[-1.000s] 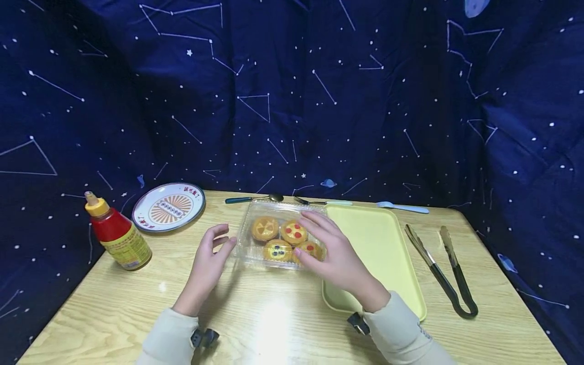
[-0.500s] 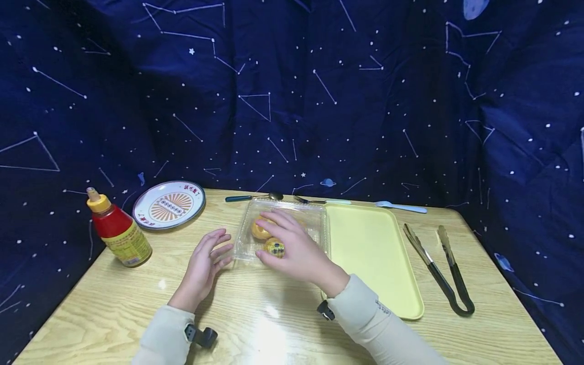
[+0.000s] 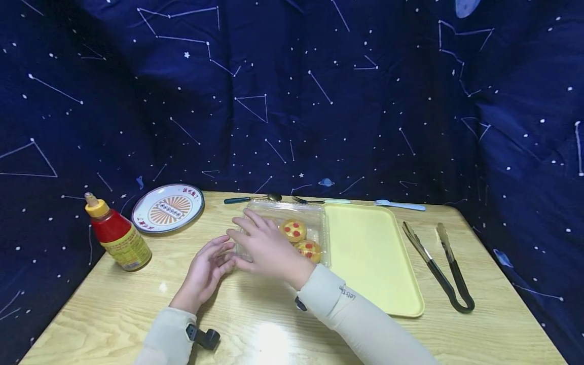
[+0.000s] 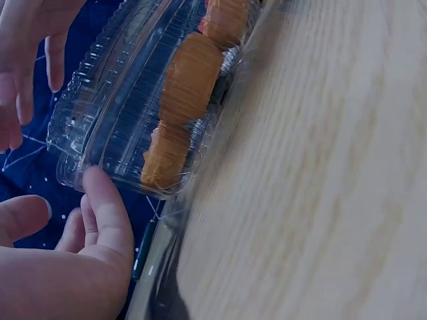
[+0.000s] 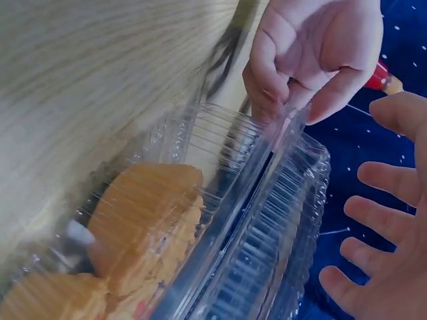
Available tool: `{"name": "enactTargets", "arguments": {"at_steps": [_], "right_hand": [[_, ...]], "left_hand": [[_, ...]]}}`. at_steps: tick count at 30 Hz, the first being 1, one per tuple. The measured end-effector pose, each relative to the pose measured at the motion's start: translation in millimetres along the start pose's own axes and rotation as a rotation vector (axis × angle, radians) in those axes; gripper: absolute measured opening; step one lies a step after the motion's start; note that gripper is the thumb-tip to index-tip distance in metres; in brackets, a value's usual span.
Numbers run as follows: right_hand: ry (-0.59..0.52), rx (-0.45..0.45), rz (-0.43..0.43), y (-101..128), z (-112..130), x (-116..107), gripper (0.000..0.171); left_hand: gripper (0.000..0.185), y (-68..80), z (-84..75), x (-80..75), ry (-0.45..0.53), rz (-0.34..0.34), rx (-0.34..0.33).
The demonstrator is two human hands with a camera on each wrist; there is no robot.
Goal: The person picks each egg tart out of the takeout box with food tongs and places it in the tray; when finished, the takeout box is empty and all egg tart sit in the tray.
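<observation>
A clear plastic clamshell box (image 3: pixel 319 223) holds several small round tarts; a red-dotted tart (image 3: pixel 293 230) and another red-dotted tart (image 3: pixel 309 250) show in the head view, the others mostly behind my right hand (image 3: pixel 269 248). That hand hovers over the box's left part, fingers spread, and in the right wrist view it is apart from the plastic. My left hand (image 3: pixel 207 268) is at the box's left edge, loosely curved. In the left wrist view one digit of the left hand (image 4: pixel 87 260) touches the rim corner, the others stand away from it.
A yellow tray (image 3: pixel 374 263) lies right of the box, with metal tongs (image 3: pixel 440 274) farther right. Behind are a spoon (image 3: pixel 251 198), a white-handled fork (image 3: pixel 319 201) and a blue fork (image 3: pixel 399 205). A plate (image 3: pixel 168 209) and a red sauce bottle (image 3: pixel 118 233) stand left.
My right hand has moved left across the box, from its right side to its left edge, uncovering the red-dotted tarts. My left hand has shifted slightly, its fingers now nearer the box's edge.
</observation>
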State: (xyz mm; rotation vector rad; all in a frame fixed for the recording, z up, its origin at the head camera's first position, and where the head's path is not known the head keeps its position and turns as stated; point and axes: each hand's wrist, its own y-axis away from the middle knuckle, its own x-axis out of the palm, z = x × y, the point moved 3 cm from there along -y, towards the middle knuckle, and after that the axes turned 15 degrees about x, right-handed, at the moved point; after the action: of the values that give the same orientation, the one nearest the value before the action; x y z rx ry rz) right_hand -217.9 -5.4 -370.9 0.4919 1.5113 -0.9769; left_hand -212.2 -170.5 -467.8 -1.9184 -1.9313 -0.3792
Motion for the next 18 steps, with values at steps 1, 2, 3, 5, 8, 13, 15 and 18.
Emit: {"name": "enactTargets", "arguments": {"at_steps": [1, 2, 3, 5, 8, 13, 15, 18], "right_hand": [[0.027, -0.009, -0.001, -2, 2, 1, 0.055], [0.047, -0.015, -0.001, -4, 3, 3, 0.055], [0.066, -0.017, 0.000, -6, 4, 5, 0.055], [0.097, -0.013, 0.005, -10, 4, 9, 0.055], [0.125, 0.008, 0.039, -14, 3, 17, 0.054], [0.133, 0.038, 0.102, -13, 0, 30, 0.046], [0.125, 0.039, 0.096, -13, -2, 34, 0.044], [0.112, 0.036, 0.070, -14, -3, 36, 0.043]], "left_hand": [[0.030, -0.1, 1.4, -0.5, 0.009, -0.007, -0.003], [0.027, -0.2, 2.8, -0.8, 0.023, -0.016, -0.008], [0.025, -0.4, 4.3, -1.0, 0.034, -0.026, -0.010], [0.022, -1.3, 7.1, -0.8, 0.038, -0.041, -0.001], [0.019, -2.4, 11.3, -0.2, 0.032, -0.072, 0.004], [0.017, -3.0, 14.8, 2.1, 0.017, -0.086, 0.018], [0.018, -3.8, 14.8, 3.1, 0.020, -0.086, 0.034], [0.021, -5.4, 13.5, 5.7, 0.040, -0.103, 0.043]]}}
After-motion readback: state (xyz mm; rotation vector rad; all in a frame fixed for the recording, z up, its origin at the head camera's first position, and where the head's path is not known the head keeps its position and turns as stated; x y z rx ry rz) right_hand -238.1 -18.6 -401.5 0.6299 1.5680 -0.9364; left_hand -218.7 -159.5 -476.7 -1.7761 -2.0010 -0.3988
